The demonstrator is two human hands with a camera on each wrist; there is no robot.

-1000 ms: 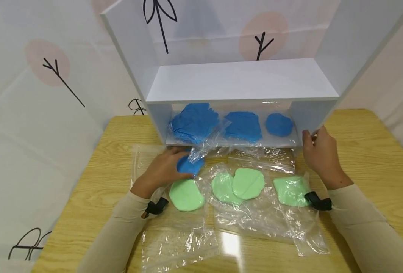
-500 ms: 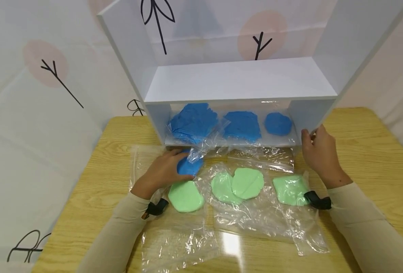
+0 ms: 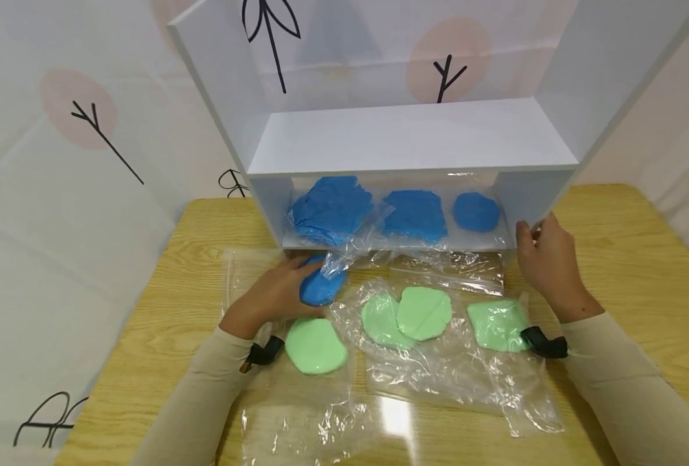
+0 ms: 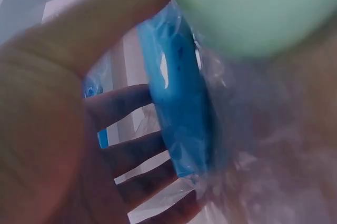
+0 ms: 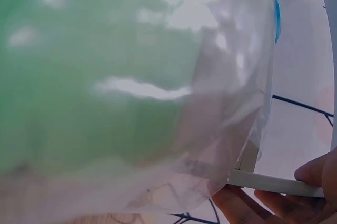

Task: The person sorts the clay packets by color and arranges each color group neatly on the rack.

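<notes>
Blue lump [image 3: 321, 286] gripped in person's left hand [image 3: 277, 288]; pale green disc [image 3: 316, 347] just beside that hand; right hand [image 3: 550, 268], well apart, clasping side edge of white shelf [image 3: 414, 137]; between hands, clear plastic [image 3: 432, 378] on desk [image 3: 618, 226] and, farther off, three blue slabs [image 3: 416, 215]

"What surrounds you?"
"A pale, creased backdrop [image 3: 82, 213] with peach circles [image 3: 53, 97] and black line-drawn plants [image 3: 273, 46] stands before me."
"And the furniture?"
"My yellowish wood-grain table [image 3: 199, 239] has rounded far corners and a white glare [image 3: 395, 416]."
</notes>
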